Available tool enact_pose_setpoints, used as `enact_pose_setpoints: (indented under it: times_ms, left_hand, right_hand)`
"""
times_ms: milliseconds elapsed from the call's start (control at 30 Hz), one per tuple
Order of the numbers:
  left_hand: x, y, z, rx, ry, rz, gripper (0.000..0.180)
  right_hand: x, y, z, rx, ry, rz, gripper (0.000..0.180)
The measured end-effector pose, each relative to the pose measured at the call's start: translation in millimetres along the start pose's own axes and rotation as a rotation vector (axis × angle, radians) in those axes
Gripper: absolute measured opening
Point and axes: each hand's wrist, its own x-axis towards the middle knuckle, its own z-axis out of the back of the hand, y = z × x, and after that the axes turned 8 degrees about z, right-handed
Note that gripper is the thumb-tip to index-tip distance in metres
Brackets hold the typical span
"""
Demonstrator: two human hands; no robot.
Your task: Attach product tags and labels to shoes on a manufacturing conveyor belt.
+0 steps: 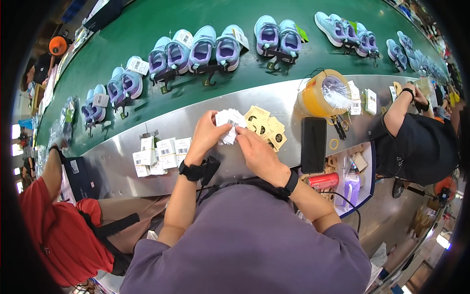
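A small fanned stack of white barcode tags [230, 119] is held over the steel ledge, in front of my body. My left hand [208, 131] grips its left side, thumb lying across the top. At the lower right edge, the thumb and fingers of my right hand [264, 156] pinch the same tags; its fingertips are partly hidden. Just beyond my right hand lies a spread of yellowish tags [267, 128] with dark round prints. Left of my left wrist, several bundles of white barcode tags [166, 153] lie on the ledge.
Pairs of light-blue and purple shoes [202, 48] on black hangers line the green belt [274, 88]. Right of me are a yellow tape roll [313, 95], black phone [313, 144], scissors [339, 127] and a bin with a red can [323, 181]. Co-workers flank me, one in a red shirt [66, 235].
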Motion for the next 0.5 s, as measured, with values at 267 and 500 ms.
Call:
enact_pose_setpoints:
  times_ms: [267,500]
  left_hand:
    - [-35,-34,-18,0.138,-0.044,-0.215,0.034]
    - [-52,-38,-23,0.853,-0.223,-0.408,0.035]
  right_hand:
    - [-8,-7,9,0.162,-0.063,-0.019,0.012]
    - [-17,-13,19,0.278,-0.117,-0.098,0.016]
